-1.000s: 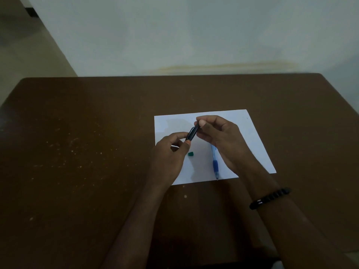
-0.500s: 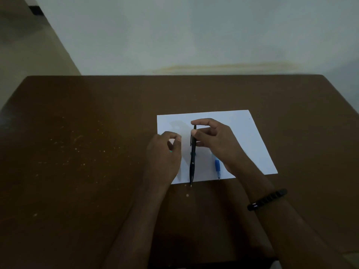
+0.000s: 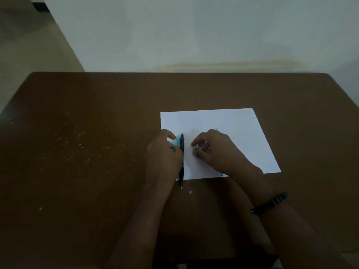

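On the near left part of the white sheet (image 3: 233, 133) the black pen (image 3: 182, 152) lies lengthwise, its tip past the near edge over the brown table (image 3: 97, 152). Just left of it, the left hand (image 3: 163, 154) pinches a pale teal piece (image 3: 176, 143). To the right, the right hand (image 3: 215, 150) curls thumb and forefinger about a small green piece (image 3: 195, 149); I cannot tell whether that pinch has closed. The step looks like gathering pen parts. Next comes a fine fingertip lift that does not drag the sheet.
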